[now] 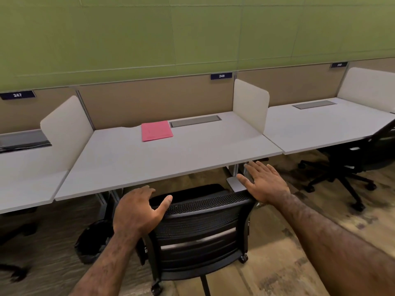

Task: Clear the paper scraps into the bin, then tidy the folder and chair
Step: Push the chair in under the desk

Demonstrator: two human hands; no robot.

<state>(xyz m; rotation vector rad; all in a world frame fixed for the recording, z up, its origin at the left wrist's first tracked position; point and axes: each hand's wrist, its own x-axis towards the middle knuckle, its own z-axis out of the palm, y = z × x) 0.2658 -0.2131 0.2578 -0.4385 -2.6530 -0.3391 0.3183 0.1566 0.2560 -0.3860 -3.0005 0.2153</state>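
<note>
A pink folder lies flat at the back of the grey desk, beside a cable hatch. A black mesh office chair stands in front of the desk, its seat partly under the desktop. My left hand hovers at the left top corner of the chair back, fingers curved and apart, and I cannot tell whether it touches. My right hand is spread flat just above the right top corner of the chair back, holding nothing. A black-lined bin sits on the floor under the desk's left side. No paper scraps show.
White divider panels separate this desk from the neighbouring desks on both sides. Another black chair stands at the right desk. A metal desk leg is behind the chair's right side. Wood-look floor lies at the right.
</note>
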